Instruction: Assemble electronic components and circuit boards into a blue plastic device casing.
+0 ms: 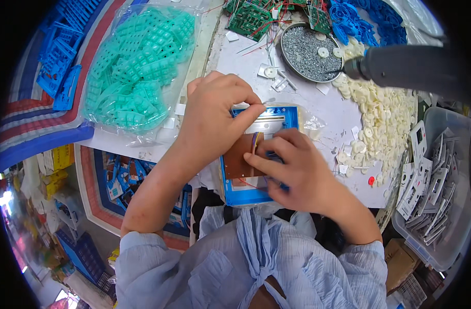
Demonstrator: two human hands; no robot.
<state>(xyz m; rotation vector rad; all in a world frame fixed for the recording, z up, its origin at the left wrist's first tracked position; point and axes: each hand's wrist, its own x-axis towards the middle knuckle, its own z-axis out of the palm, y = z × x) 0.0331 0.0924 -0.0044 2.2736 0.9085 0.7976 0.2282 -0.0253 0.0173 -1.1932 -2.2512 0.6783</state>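
While left grip (pixel 262 106) is pressed together, right grip (pixel 261 175) spread, blue case (pixel 241 198) lies beneath.

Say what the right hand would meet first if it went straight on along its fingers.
For the right hand, probably the brown board just ahead; depth is unclear, so the two may already touch.

Blue housing (pixel 251 198): a shallow, rectangular plastic shell, open side up, lying on the bench (pixel 339 114) with one short edge toward the person. A flat brown board (pixel 235 160) covers part of its left interior. Thin multicoloured wires (pixel 255 140) stand beside the board's right edge; a red wire (pixel 246 181) shows lower down. A pale panel (pixel 270 124) occupies the upper interior. The right side is partly hidden.
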